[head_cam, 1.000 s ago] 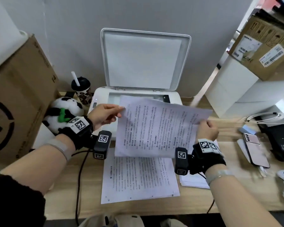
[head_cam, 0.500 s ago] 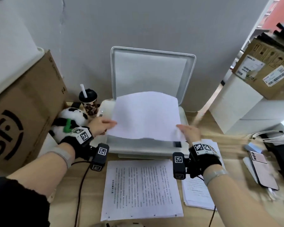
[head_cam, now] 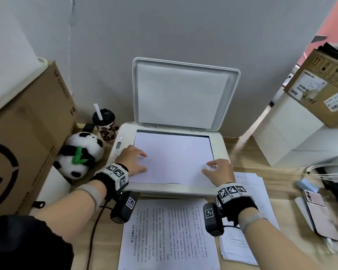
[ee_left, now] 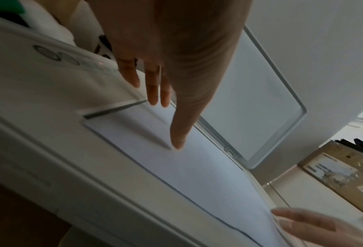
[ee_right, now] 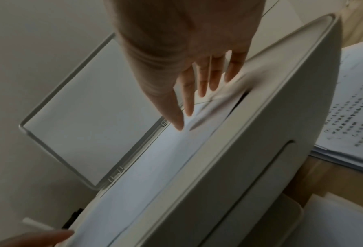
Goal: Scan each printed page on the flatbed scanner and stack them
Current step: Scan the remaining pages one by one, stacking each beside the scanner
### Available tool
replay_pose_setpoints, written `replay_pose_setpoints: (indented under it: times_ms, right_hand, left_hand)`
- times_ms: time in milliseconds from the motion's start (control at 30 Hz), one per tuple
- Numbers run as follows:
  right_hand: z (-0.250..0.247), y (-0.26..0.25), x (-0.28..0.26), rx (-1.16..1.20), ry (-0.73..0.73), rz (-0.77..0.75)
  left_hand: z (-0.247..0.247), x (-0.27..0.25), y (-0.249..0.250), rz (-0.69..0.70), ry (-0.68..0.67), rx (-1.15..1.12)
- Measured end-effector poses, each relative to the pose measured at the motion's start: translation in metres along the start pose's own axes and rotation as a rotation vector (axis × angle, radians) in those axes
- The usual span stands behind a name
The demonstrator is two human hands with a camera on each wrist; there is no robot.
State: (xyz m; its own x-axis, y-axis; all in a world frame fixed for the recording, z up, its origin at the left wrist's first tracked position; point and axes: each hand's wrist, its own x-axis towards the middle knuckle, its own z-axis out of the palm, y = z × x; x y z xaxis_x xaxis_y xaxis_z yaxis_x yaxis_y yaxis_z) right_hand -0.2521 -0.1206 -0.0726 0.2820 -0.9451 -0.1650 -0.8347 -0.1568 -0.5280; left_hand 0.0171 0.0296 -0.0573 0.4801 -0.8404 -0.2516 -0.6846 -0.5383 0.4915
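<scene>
Flatbed scanner (head_cam: 220, 145), lid (head_cam: 183, 94) raised — blank-side-up page (head_cam: 174, 158) on glass, left hand (head_cam: 132, 160) and right hand (head_cam: 220, 171) flat-fingered on it. Plush panda (head_cam: 80, 154), lidded cup (head_cam: 104, 124) left; printed stacks (head_cam: 168, 236) in front.

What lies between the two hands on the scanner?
Only bare blank sheet, flat on the scanner, between left hand and right hand; head view shows it.

Your left hand (head_cam: 133, 160) lies palm down with its fingers (ee_left: 177, 133) stretched out nearly straight and slightly spread, forearm reaching forward from the lower left. Your right hand (head_cam: 219, 172) is also palm down, fingers (ee_right: 177, 117) extended and loosely fanned, thumb pointing inward toward the left hand. Both wrists are level and wear black straps with camera units.
</scene>
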Motion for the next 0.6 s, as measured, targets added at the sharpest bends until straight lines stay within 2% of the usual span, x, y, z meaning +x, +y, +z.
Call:
replay_pose_setpoints:
  times_ms: [133,600]
  right_hand:
    - [0.006,-0.003,-0.004,-0.109,-0.066,-0.106]
    - [-0.001,-0.015,-0.002,-0.24,-0.107,-0.136]
  left_hand:
    - [0.002,0.003,0.008,0.014,-0.079,0.15]
    - [0.0,0.018,0.008,-0.055,-0.08,0.124]
